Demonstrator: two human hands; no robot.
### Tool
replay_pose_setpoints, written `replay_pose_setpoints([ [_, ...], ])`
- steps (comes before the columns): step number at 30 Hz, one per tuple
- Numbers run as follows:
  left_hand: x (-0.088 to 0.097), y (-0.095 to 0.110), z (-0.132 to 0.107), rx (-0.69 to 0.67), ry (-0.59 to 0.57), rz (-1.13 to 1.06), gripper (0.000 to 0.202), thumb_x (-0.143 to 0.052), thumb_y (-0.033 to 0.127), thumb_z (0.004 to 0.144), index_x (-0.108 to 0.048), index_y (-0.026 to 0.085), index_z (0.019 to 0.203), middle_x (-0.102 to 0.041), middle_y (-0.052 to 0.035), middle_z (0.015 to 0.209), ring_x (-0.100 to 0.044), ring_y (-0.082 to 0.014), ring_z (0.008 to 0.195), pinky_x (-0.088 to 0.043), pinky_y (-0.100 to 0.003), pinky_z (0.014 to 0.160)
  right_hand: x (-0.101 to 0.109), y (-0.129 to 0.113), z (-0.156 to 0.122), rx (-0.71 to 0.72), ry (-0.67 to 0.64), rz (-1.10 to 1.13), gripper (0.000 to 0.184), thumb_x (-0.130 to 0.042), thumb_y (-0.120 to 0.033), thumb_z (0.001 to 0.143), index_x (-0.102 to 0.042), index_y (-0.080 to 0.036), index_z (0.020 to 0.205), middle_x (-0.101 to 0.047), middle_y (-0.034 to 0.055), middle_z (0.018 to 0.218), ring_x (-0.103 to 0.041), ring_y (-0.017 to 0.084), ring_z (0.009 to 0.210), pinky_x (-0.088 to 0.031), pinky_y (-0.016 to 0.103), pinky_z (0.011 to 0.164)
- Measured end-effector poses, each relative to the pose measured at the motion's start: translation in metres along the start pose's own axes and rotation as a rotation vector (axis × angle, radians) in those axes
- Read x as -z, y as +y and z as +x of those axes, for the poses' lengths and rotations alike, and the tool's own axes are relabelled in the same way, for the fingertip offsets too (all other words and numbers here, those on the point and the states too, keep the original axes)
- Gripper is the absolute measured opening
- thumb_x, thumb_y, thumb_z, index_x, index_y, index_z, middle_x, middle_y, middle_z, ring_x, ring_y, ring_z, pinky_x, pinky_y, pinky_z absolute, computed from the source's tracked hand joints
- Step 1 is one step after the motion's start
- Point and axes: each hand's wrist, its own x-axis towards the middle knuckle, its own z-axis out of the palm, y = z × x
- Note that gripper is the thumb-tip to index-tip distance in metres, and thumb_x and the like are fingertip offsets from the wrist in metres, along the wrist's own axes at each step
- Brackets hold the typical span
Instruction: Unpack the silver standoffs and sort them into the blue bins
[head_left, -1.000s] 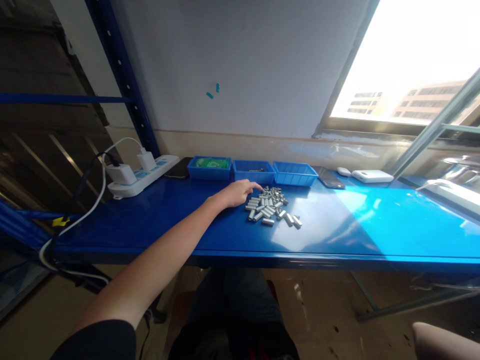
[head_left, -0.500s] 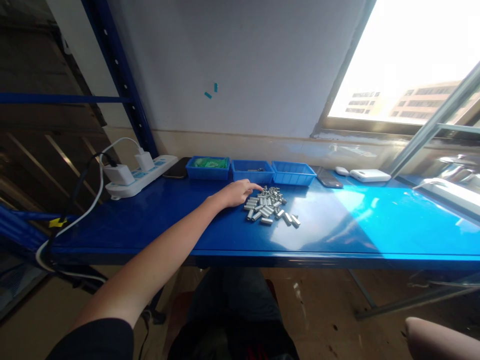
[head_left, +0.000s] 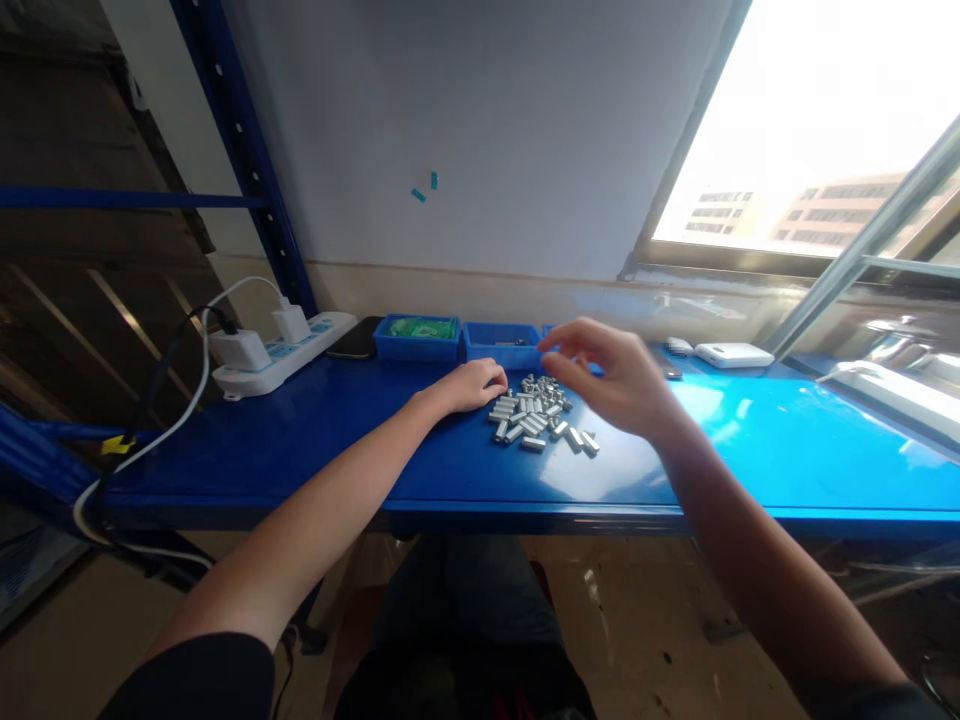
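1. My left hand rested on the blue surface, just beside the left edge of the heap. Its fingers were curled inward, and I could not tell whether they pinched anything.
2. My right hand, slightly blurred, was held up to the right of the heap, with its thumb and forefinger apart and a clear gap between them.
3. The metal hex standoffs lay in a loose heap on the surface between my two hands. Longer pieces were on the side nearer me, smaller ones toward the far end, and a few long ones strayed out at the near right.
4. Beyond the heap stood a row of blue trays: the left tray held green packets, the middle tray had some small pieces in it, and the right tray was mostly hidden behind my right hand.
5. Left of that row lay a black phone, near a white power strip with two adapters plugged in.
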Motion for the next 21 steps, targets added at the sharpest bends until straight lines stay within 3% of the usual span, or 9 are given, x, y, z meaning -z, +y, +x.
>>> replay_pose_setpoints([
  [2,-0.002,0.001,0.001,0.018,0.027,0.027,0.020,-0.050,0.029,0.086,-0.066,0.017,0.087,-0.064,-0.0071,0.094,-0.060,-0.0190,0.085,-0.048,-0.028,0.078,-0.022,0.017,0.015,-0.024,-0.163,-0.059,0.018,-0.061,-0.032,0.086,-0.069,-0.017,0.091,-0.067,0.0012,0.075,-0.061,0.014,0.070,-0.045,0.024,0.064],
  [5,-0.003,0.000,0.001,0.090,0.059,0.066,0.019,-0.050,0.029,0.085,-0.066,0.018,0.087,-0.066,-0.0070,0.091,-0.061,-0.0196,0.083,-0.048,-0.028,0.074,-0.055,0.045,0.035,0.041,-0.401,-0.171,0.013,-0.065,-0.024,0.079,-0.071,-0.015,0.086,-0.070,0.0052,0.084,-0.062,0.018,0.081,-0.044,0.026,0.074],
  [9,0.001,-0.006,-0.002,0.184,0.116,0.057,0.020,-0.046,0.025,0.085,-0.065,0.018,0.091,-0.069,-0.0067,0.089,-0.063,-0.0197,0.078,-0.047,-0.028,0.070,-0.074,0.059,0.043,0.020,-0.636,-0.106,0.012,-0.062,-0.017,0.078,-0.072,-0.018,0.084,-0.072,0.0023,0.084,-0.063,0.016,0.076,-0.043,0.022,0.067],
  [12,0.005,-0.010,-0.005,0.193,0.111,0.040,0.021,-0.047,0.026,0.084,-0.065,0.018,0.092,-0.070,-0.0060,0.089,-0.063,-0.0198,0.079,-0.046,-0.028,0.070,-0.070,0.055,0.038,-0.045,-0.631,-0.118,0.015,-0.060,-0.015,0.080,-0.071,-0.017,0.089,-0.071,0.0018,0.079,-0.062,0.014,0.069,-0.041,0.021,0.060],
  [16,0.007,-0.007,-0.005,0.148,0.054,0.028,0.024,-0.047,0.030,0.085,-0.067,0.019,0.095,-0.070,-0.0056,0.094,-0.063,-0.0203,0.084,-0.046,-0.027,0.073,-0.059,0.054,0.033,0.035,-0.493,-0.154,0.023,-0.063,-0.027,0.083,-0.069,-0.015,0.102,-0.071,0.0058,0.089,-0.062,0.017,0.080,-0.043,0.024,0.070],
  [21,0.008,0.000,-0.004,0.118,0.021,0.050,0.025,-0.047,0.029,0.085,-0.067,0.019,0.097,-0.070,-0.0066,0.098,-0.063,-0.0208,0.088,-0.046,-0.027,0.076,-0.063,0.054,0.031,-0.064,-0.547,-0.168,0.015,-0.065,-0.023,0.079,-0.074,-0.016,0.089,-0.072,0.0051,0.086,-0.063,0.017,0.076,-0.043,0.023,0.066],
])
